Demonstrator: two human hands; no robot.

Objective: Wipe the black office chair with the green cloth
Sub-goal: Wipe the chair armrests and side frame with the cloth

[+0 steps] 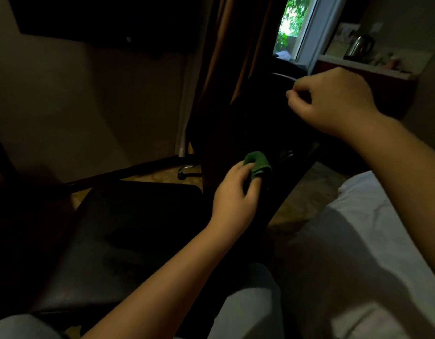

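Dim room, kettle beyond the black office chair; my left hand pinches the green cloth on it, right hand curled, grip unclear

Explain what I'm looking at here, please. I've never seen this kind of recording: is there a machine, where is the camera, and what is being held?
There is no machine here. One wide-angle camera sits on a person's head and looks forward and down, so the two bare arms reaching into the picture are the wearer's own.

The left hand grips a small bunched green cloth against a dark upright part of the black office chair, whose flat seat fills the lower left. The right hand is raised near the chair's upper edge with its fingers curled. The room is too dark to tell whether it grips anything.

White bedding lies at the lower right. Behind are a brown curtain, a bright window and a kettle on a ledge.
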